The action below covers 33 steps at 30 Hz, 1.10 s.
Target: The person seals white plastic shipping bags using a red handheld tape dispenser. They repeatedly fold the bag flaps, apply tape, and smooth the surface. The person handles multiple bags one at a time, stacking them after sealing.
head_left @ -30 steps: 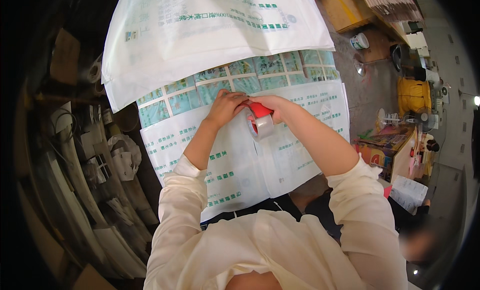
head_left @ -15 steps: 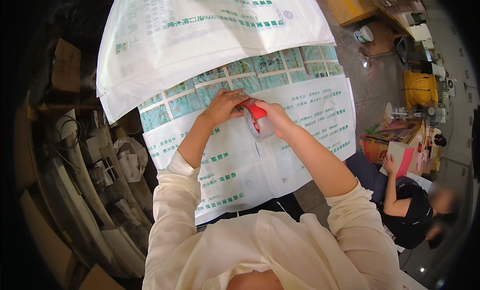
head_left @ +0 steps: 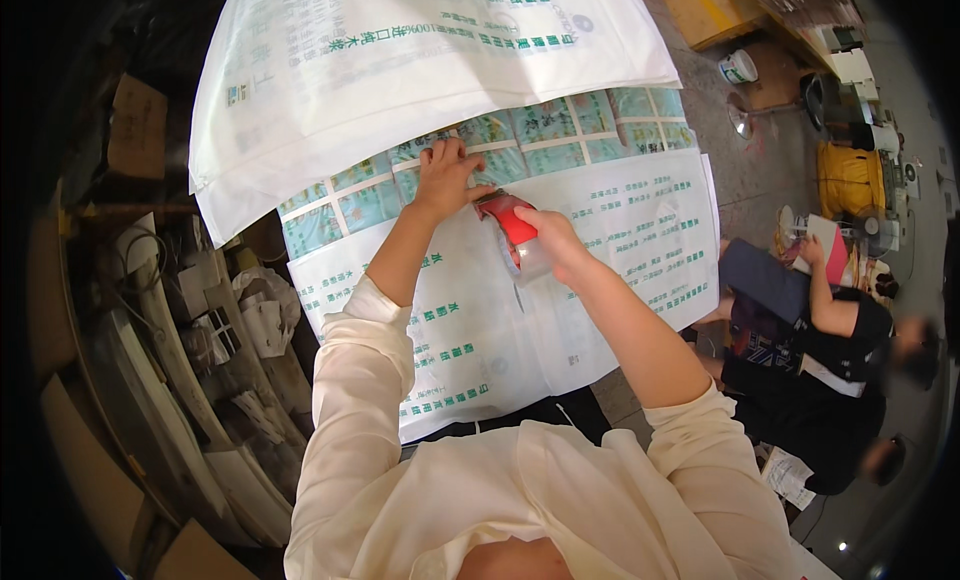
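My right hand (head_left: 553, 245) grips a red tape dispenser (head_left: 513, 223) carrying a roll of clear tape. Its front end rests at the edge of the near white wrapping sheet (head_left: 600, 310), which has green print. My left hand (head_left: 443, 185) lies just left of the dispenser, fingers apart on the teal printed packets (head_left: 545, 140), its thumb close to the dispenser's tip. White bands cross these packets. Beyond them, the far white sheet (head_left: 400, 90) covers the rest of the stack. Whether a strip of tape runs between thumb and dispenser cannot be made out.
Shelving with papers and boards (head_left: 180, 370) stands close on the left, with a cardboard box (head_left: 137, 130) above. At right, people in dark clothes (head_left: 810, 380) are near a cluttered work area. A white bucket (head_left: 738, 66) and a yellow bag (head_left: 845, 185) are farther off.
My left hand has moved up and away from the dispenser onto the packets, its fingers spreading. The dispenser has barely moved. At right, the people have shifted position.
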Each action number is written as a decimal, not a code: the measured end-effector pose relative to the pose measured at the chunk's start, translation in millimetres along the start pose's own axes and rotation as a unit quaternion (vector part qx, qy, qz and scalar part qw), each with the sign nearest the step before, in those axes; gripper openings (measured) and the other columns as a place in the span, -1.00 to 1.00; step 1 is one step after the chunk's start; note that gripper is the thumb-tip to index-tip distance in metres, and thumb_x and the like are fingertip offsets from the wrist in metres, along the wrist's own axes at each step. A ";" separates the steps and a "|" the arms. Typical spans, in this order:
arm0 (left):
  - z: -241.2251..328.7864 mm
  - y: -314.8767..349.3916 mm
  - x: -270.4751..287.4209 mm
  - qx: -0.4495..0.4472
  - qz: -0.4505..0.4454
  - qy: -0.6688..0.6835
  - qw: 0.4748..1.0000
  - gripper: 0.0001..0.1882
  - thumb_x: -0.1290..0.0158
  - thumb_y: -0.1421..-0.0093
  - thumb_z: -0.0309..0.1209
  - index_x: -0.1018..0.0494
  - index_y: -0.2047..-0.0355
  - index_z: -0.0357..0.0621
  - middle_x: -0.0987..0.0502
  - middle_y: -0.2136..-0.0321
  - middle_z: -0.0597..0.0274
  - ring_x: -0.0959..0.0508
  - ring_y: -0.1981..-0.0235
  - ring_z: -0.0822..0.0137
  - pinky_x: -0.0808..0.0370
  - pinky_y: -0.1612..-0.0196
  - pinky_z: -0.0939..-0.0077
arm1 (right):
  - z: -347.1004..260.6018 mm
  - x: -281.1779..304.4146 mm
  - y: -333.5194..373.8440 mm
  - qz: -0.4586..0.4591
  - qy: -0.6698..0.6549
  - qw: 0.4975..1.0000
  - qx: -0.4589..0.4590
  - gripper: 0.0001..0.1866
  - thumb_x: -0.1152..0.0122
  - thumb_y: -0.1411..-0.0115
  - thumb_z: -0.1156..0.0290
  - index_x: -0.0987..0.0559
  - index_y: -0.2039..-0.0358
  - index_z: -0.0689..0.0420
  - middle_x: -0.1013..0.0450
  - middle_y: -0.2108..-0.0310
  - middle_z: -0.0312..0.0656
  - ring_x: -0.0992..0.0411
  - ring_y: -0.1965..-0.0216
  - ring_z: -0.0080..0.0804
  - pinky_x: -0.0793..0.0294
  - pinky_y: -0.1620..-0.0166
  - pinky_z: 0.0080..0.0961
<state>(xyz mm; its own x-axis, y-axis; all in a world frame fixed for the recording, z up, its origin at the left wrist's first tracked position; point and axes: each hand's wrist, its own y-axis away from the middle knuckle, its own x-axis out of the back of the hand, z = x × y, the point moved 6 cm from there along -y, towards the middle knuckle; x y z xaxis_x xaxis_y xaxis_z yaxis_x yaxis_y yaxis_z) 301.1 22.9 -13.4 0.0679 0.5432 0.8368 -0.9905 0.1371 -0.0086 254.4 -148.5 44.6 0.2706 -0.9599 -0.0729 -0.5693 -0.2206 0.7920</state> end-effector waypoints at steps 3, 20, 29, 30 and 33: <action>-6.8 1.6 -5.0 0.015 0.037 -0.036 0.999 -0.50 -0.30 0.08 0.02 -0.44 0.21 0.11 -0.23 0.07 0.18 -0.16 -0.09 0.05 -0.04 -0.08 0.00 | 3.7 -1.7 4.9 -0.011 -0.007 1.000 0.000 -0.66 -0.05 -0.27 0.17 -0.48 0.31 0.25 -0.49 0.47 -0.13 -0.44 0.55 -0.38 -0.44 0.40 -0.48; -11.8 -1.4 -15.2 0.008 0.041 -0.071 0.997 -0.44 -0.29 0.07 0.06 -0.33 0.17 0.12 -0.15 -0.03 0.17 -0.03 -0.23 -0.04 0.08 -0.17 -0.26 | 46.3 8.4 20.3 -0.026 -0.105 0.989 0.099 -0.74 -0.03 -0.29 0.27 -0.35 0.24 0.24 -0.47 0.43 -0.08 -0.46 0.53 -0.34 -0.45 0.44 -0.43; -9.4 -7.6 -17.4 0.012 0.026 -0.069 0.997 -0.31 -0.30 0.17 0.17 -0.32 0.17 0.06 -0.17 -0.01 0.13 -0.02 -0.22 -0.06 0.11 -0.17 -0.28 | 60.2 9.4 14.4 -0.032 -0.116 0.989 0.088 -0.75 -0.04 -0.28 0.30 -0.33 0.26 0.25 -0.47 0.41 -0.04 -0.49 0.52 -0.31 -0.47 0.48 -0.42; -9.2 -7.3 -17.3 0.010 0.032 -0.070 0.997 -0.29 -0.31 0.19 0.18 -0.32 0.17 0.05 -0.17 -0.01 0.13 -0.02 -0.22 -0.07 0.11 -0.17 -0.28 | 61.9 9.6 14.0 -0.032 -0.121 0.988 0.086 -0.75 -0.05 -0.28 0.30 -0.33 0.26 0.25 -0.47 0.41 -0.04 -0.49 0.52 -0.31 -0.48 0.48 -0.42; -9.6 -6.3 -19.3 0.009 0.036 -0.075 0.997 -0.28 -0.31 0.19 0.18 -0.32 0.15 0.04 -0.17 -0.02 0.12 -0.02 -0.22 -0.06 0.13 -0.18 -0.26 | 62.1 9.0 15.4 -0.030 -0.123 0.988 0.087 -0.74 -0.05 -0.28 0.29 -0.33 0.26 0.25 -0.47 0.40 -0.05 -0.49 0.52 -0.31 -0.48 0.48 -0.43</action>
<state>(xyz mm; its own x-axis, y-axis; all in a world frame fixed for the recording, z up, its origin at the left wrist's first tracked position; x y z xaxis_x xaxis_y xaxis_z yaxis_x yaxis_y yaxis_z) 307.2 19.5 -34.8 -0.0198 0.4209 0.9069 -0.9943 0.0871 -0.0621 199.8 -171.3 18.6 0.1236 -0.9522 -0.2794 -0.6886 -0.2850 0.6667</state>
